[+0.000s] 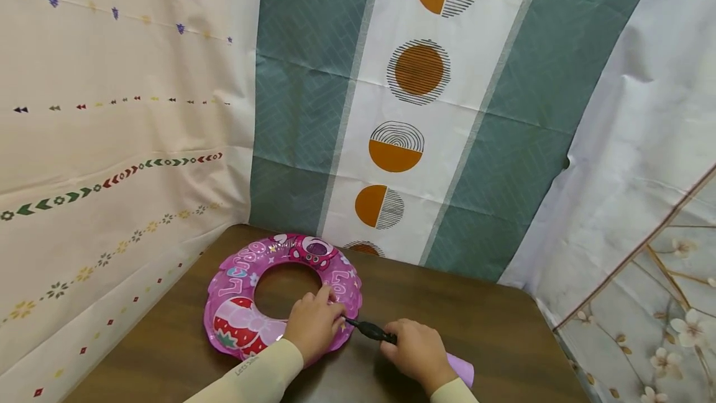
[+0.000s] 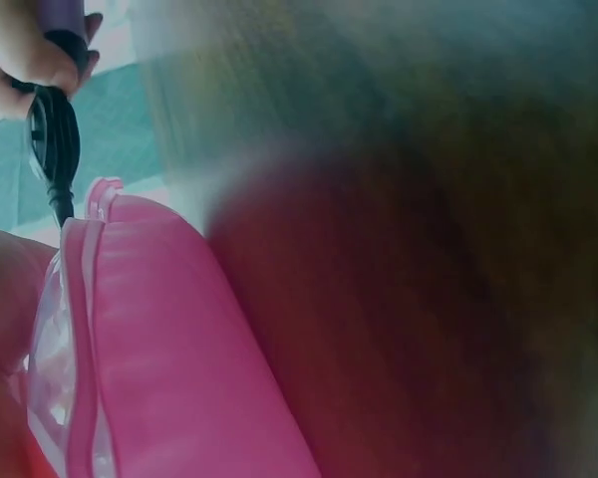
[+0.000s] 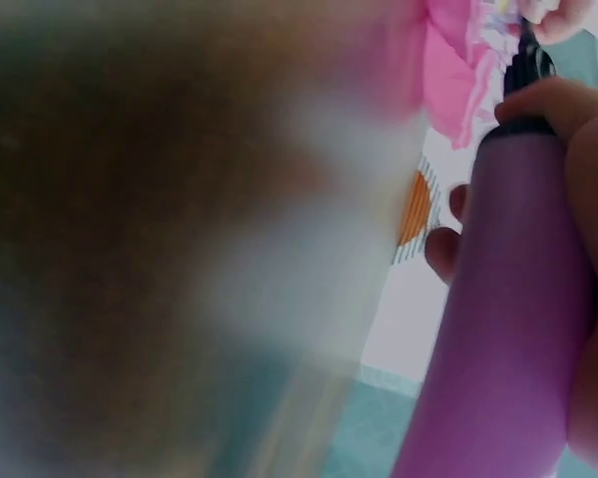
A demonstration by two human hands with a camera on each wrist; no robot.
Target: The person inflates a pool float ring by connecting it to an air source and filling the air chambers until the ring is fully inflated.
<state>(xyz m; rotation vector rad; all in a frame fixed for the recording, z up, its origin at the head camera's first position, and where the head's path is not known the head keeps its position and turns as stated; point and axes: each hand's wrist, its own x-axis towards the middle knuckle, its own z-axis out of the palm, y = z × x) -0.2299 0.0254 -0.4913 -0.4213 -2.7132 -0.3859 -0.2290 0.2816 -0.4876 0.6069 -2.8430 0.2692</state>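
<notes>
A pink inflatable swim ring (image 1: 224, 278), printed with a bear, strawberries and letters, lies on the wooden table. My left hand (image 1: 314, 323) reaches over its near right side and pinches the ring where a thin black nozzle tip meets it; the valve itself is hidden under the fingers. My right hand (image 1: 416, 350) grips a purple hand pump (image 3: 513, 289) round its body near the black end. The pump's black nozzle (image 1: 370, 330) points left to the ring. The left wrist view shows the ring's puffed pink side (image 2: 179, 339) close up, with the nozzle (image 2: 55, 149) touching its edge.
The brown table (image 1: 475, 316) carries the ring at its left. Patterned cloths hang round it: a cream one (image 1: 123, 79) at left, a green and white one (image 1: 302, 92) behind, a floral one (image 1: 643, 254) at right.
</notes>
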